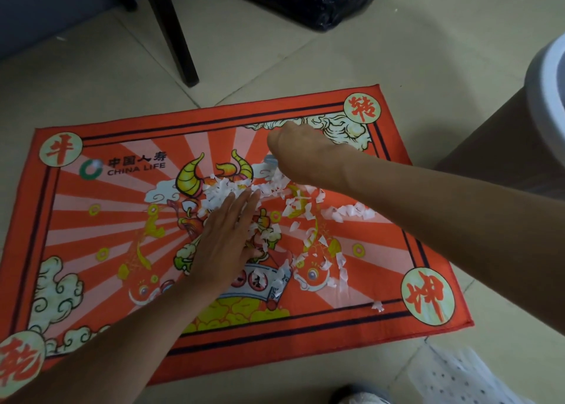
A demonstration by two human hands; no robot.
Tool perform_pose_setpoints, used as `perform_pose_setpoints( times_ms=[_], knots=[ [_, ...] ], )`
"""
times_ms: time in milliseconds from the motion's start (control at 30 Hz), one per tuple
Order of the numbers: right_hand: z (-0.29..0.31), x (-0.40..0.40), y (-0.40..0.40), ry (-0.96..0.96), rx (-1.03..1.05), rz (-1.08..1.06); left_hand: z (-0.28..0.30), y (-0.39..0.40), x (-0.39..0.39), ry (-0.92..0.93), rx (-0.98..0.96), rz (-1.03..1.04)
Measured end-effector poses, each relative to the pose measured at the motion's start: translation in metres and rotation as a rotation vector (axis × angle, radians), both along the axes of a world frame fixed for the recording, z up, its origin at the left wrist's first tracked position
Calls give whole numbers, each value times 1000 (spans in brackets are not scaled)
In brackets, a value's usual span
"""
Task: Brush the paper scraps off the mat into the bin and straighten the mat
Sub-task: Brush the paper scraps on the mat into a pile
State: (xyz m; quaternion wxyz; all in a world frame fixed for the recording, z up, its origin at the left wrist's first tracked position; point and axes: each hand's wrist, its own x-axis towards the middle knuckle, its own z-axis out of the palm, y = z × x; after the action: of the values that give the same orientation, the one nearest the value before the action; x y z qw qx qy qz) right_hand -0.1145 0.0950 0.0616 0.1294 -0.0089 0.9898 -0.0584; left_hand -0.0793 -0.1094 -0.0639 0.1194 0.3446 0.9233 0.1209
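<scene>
- The left hand (227,235) is laid flat on the middle of the mat (101,208), fingers straight and together, their tips pressed against a heap of white paper scraps (224,194); nothing is gripped.
- The right hand (301,156) is curled at the far side of the same heap, and a small blue-grey item is partly seen under it; whether it is actually held cannot be told.
- More scraps are scattered to the right of the heap and down over the printed fish.
- The red printed mat is laid askew on the tiled floor (305,61).
- A pale rounded bin (547,98) is seen at the right edge, and a black plastic bag (321,0) beyond the mat.
</scene>
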Motion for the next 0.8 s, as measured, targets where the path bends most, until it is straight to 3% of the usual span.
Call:
perform_pose_setpoints(
  times_ms=[267, 533, 800],
  knots=[
    [6, -1, -14, -6, -20, 63, 1, -3, 0, -12, 21, 6],
    [8, -17, 5, 13, 184, 38, 2, -15, -3, 1, 5, 20],
    [-18, 9, -3, 27, 231, 210, 4, -26, -7, 4, 0, 52]
  ],
)
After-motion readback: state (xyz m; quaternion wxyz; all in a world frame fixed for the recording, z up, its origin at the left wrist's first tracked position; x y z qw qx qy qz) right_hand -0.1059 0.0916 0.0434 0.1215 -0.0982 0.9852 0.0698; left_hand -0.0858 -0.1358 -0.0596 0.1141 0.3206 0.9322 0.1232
